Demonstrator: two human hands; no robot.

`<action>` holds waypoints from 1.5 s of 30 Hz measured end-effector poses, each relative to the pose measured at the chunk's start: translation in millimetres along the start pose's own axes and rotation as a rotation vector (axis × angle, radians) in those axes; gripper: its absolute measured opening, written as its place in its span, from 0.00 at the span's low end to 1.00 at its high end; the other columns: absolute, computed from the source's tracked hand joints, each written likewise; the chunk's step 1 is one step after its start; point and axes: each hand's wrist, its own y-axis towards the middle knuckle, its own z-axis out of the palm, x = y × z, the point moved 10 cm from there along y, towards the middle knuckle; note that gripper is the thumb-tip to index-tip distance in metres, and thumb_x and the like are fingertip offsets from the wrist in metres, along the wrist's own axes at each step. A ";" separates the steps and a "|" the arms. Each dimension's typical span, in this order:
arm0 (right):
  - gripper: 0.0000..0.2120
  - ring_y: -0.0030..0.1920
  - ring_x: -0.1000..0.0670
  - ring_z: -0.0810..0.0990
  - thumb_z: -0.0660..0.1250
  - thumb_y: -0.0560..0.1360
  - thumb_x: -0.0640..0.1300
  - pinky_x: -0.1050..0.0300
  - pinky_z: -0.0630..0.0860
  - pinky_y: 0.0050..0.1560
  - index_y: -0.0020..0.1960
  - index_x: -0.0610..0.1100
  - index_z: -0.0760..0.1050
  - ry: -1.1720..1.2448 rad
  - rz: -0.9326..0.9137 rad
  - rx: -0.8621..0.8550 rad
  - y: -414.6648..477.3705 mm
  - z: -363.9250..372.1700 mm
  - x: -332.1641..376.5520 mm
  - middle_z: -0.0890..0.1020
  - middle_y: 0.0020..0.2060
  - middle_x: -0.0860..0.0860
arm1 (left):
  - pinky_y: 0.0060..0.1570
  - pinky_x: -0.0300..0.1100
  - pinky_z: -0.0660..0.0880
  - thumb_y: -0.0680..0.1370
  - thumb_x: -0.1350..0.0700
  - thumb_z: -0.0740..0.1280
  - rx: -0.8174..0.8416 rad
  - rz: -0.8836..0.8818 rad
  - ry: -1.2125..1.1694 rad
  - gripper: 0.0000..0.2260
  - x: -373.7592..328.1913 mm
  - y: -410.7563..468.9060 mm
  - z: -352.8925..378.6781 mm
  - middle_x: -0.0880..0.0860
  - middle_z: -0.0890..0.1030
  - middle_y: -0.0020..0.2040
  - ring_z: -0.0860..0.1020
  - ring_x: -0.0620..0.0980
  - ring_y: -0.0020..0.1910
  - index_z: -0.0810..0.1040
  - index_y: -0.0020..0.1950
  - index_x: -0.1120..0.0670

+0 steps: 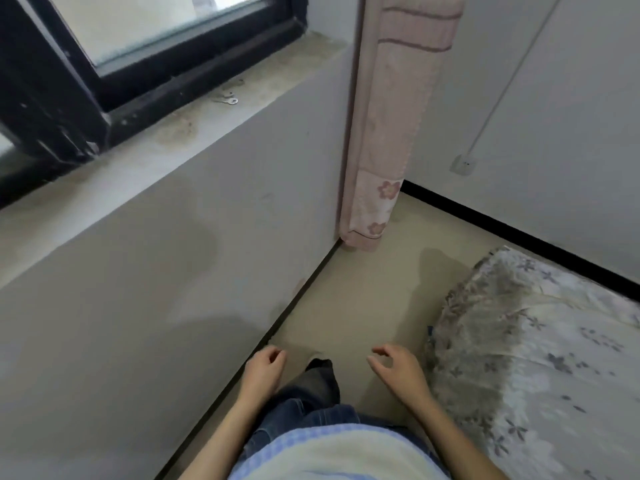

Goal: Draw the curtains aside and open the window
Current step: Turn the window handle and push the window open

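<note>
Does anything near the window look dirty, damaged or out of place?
Yes. The window sill has brown stains, darkest below the black window frame. Small metal keys lie loose on it. The pink curtain hangs bunched beside the wall.

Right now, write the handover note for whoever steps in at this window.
Left hand: empty, fingers loosely curled, low beside the wall.
Right hand: empty, open, low beside the bed.
Pink curtain: gathered in the corner, clear of the glass in view.
Window: black frame; the sash at far left looks ajar, not certain.
Small metal pieces lie on the sill.
Left: confirm the window is fully open.
</note>
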 end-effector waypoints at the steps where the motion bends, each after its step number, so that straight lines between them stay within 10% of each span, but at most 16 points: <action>1: 0.14 0.57 0.48 0.75 0.65 0.74 0.47 0.59 0.68 0.56 0.56 0.41 0.76 -0.004 -0.018 0.003 18.3 -6.0 8.7 0.80 0.55 0.45 | 0.34 0.43 0.66 0.77 0.58 0.61 -0.017 0.007 -0.037 0.09 -12.2 16.2 -6.8 0.54 0.78 0.36 0.74 0.53 0.38 0.78 0.40 0.59; 12: 0.19 0.54 0.47 0.76 0.60 0.70 0.55 0.59 0.69 0.52 0.52 0.43 0.77 -0.086 -0.174 0.201 162.7 -7.9 79.9 0.81 0.51 0.45 | 0.34 0.41 0.64 0.78 0.59 0.60 -0.189 -0.202 -0.177 0.14 -31.6 99.5 -40.8 0.52 0.74 0.32 0.72 0.50 0.35 0.72 0.32 0.52; 19: 0.13 0.55 0.49 0.72 0.61 0.75 0.46 0.62 0.65 0.49 0.57 0.43 0.74 -0.155 -0.481 0.307 243.6 -21.9 151.1 0.78 0.55 0.46 | 0.36 0.43 0.65 0.78 0.60 0.60 -0.439 -0.282 -0.270 0.11 -56.3 122.6 -72.3 0.64 0.80 0.41 0.77 0.57 0.41 0.77 0.41 0.65; 26: 0.16 0.57 0.45 0.73 0.64 0.73 0.47 0.63 0.65 0.52 0.57 0.40 0.75 -0.080 -0.724 0.247 320.0 -88.0 228.7 0.79 0.55 0.43 | 0.40 0.32 0.68 0.78 0.60 0.61 -0.700 -0.172 -0.361 0.11 -161.4 152.3 -113.8 0.49 0.79 0.39 0.76 0.46 0.41 0.76 0.38 0.48; 30: 0.20 0.51 0.48 0.75 0.62 0.68 0.53 0.68 0.64 0.51 0.51 0.39 0.78 0.041 -0.938 0.228 324.6 -123.2 302.1 0.81 0.47 0.41 | 0.43 0.25 0.70 0.75 0.52 0.63 -0.852 0.043 -0.161 0.10 -241.1 143.1 -159.0 0.42 0.79 0.41 0.75 0.30 0.44 0.80 0.47 0.56; 45: 0.10 0.41 0.45 0.80 0.65 0.70 0.45 0.53 0.79 0.42 0.46 0.39 0.78 0.204 -2.009 -0.339 187.8 -239.6 592.2 0.84 0.39 0.44 | 0.59 0.50 0.68 0.77 0.56 0.59 -1.891 0.251 0.943 0.12 -408.8 -40.5 -414.0 0.65 0.78 0.56 0.72 0.61 0.59 0.75 0.55 0.60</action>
